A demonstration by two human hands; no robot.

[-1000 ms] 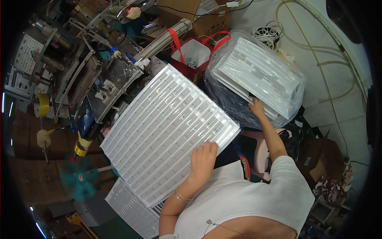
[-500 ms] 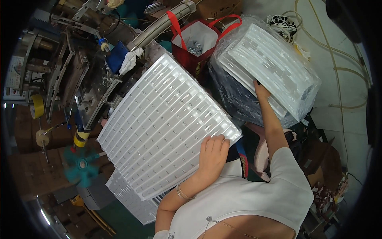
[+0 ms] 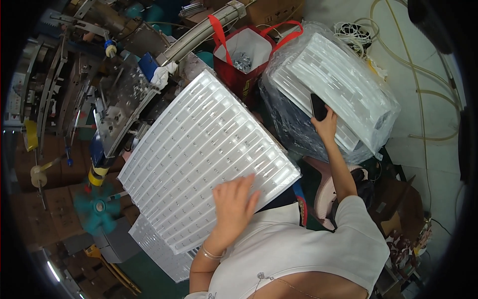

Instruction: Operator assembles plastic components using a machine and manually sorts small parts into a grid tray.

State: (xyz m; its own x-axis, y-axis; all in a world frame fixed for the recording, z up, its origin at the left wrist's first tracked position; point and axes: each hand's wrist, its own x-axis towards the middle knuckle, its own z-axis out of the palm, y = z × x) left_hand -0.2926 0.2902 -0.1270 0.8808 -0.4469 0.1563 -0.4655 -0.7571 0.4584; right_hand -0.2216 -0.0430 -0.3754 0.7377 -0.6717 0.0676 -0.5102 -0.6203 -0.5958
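Observation:
My right hand (image 3: 326,125) is closed on a black phone (image 3: 317,105) beside a plastic-wrapped stack of white trays (image 3: 343,82). The phone's dark face shows along the stack's near left side. Over the near part of a large white ribbed tray (image 3: 199,149) is my left hand (image 3: 234,202), its fingers spread and holding nothing. I cannot tell whether its fingertips touch the tray. Rows of small printed marks run between the tray's ridges, and some small shiny pieces sit in its slots. Another white tray (image 3: 159,249) shows underneath, at the lower left.
A red bag (image 3: 234,74) with small shiny parts inside stands beyond the tray. Metal machinery (image 3: 117,107) is at the left, above a teal fan (image 3: 99,207). A pink chair (image 3: 326,194) stands below the wrapped stack. Hoses (image 3: 418,65) and cables lie at the right.
My right hand has come out from the stack's side, and the phone now shows in it. My left hand has left the tray's near edge and moved left, fingers spreading. The machine's plates have shifted.

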